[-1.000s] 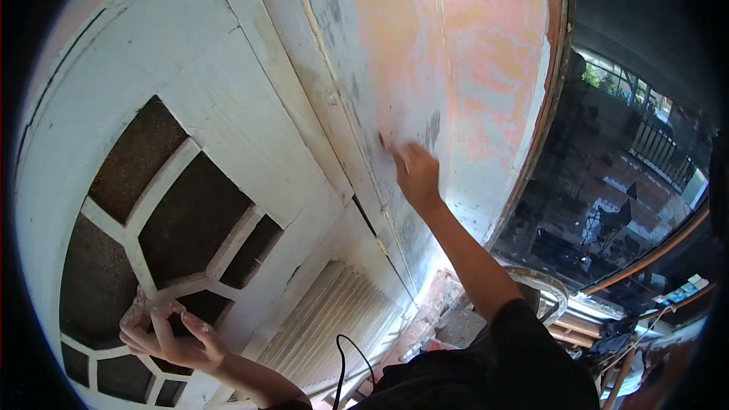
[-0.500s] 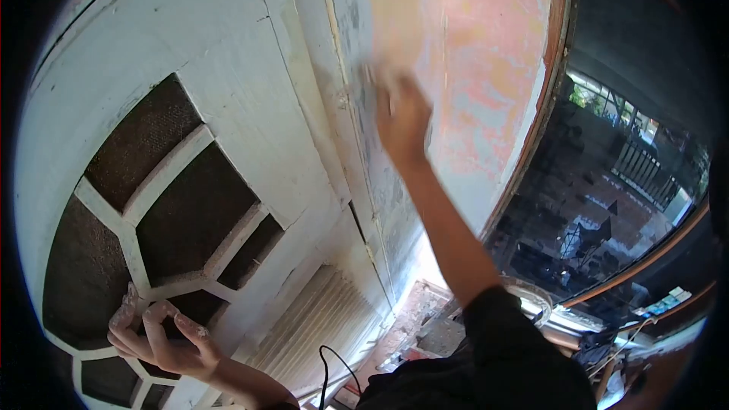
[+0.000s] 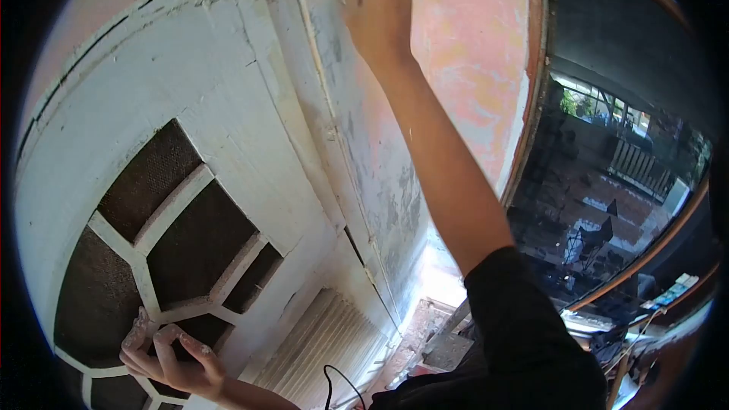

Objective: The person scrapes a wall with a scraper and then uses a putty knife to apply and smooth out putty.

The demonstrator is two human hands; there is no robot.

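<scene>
My right hand [image 3: 383,19] is raised high against the wall, by the upper end of the seam beside the white panel. Its fingers are closed round a small thing with a dark tip, smeared by motion; I cannot make out its kind. My left hand [image 3: 173,364] is low on the left, at the white lattice [image 3: 138,269] of the panel. Its fingers are bent but apart, with white dust on the tips, and nothing shows between them. Patchy pink, yellow and grey paint covers the wall [image 3: 471,68].
Dark openings lie between the lattice bars. A ribbed panel [image 3: 323,342] sits lower down. At the right, a brown-framed window [image 3: 607,182] shows reflections. A thin black cable [image 3: 328,387] loops near my body, and clutter [image 3: 623,349] lies at the lower right.
My right hand has moved up along the wall to the top of the seam, and the arm has stretched out. My left hand keeps its place at the lattice. The view has shifted slightly.
</scene>
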